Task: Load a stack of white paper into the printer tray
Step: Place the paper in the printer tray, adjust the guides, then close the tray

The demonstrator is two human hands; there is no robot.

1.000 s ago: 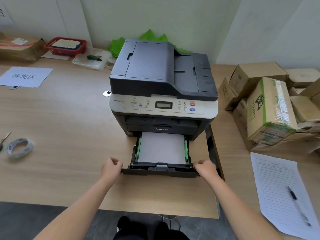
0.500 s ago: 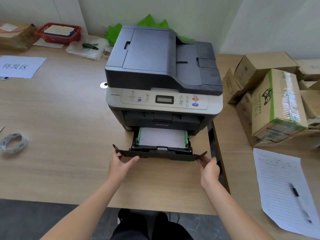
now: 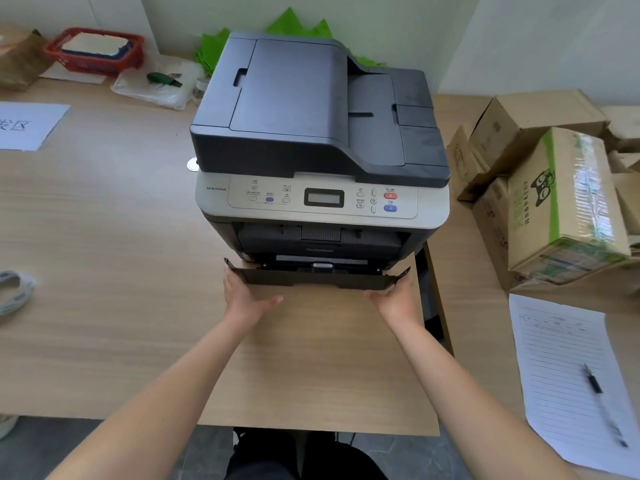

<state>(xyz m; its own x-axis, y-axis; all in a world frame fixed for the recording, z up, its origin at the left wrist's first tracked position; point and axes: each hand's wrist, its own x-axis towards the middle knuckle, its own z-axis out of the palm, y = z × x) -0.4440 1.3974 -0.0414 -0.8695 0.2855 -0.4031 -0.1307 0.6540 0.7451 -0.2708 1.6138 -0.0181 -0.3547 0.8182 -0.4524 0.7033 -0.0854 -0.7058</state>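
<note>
A dark grey and silver printer [image 3: 318,133] stands on the wooden table [image 3: 104,271]. Its black paper tray [image 3: 315,277] is almost fully inside the printer, only the front panel sticking out. The white paper in it is hidden from view. My left hand [image 3: 244,299] presses flat against the tray's left front corner, fingers spread. My right hand [image 3: 394,299] presses against the right front corner in the same way.
Cardboard boxes [image 3: 554,188] are piled to the right of the printer. A lined sheet with a pen [image 3: 595,386] lies at the right front. A tape roll [image 3: 14,292] sits at the left edge, a red basket [image 3: 95,51] at the back left.
The tray has slid from pulled-out, with white paper showing, to nearly closed. Both hands went from gripping its corners to pushing flat on its front. The view moved closer.
</note>
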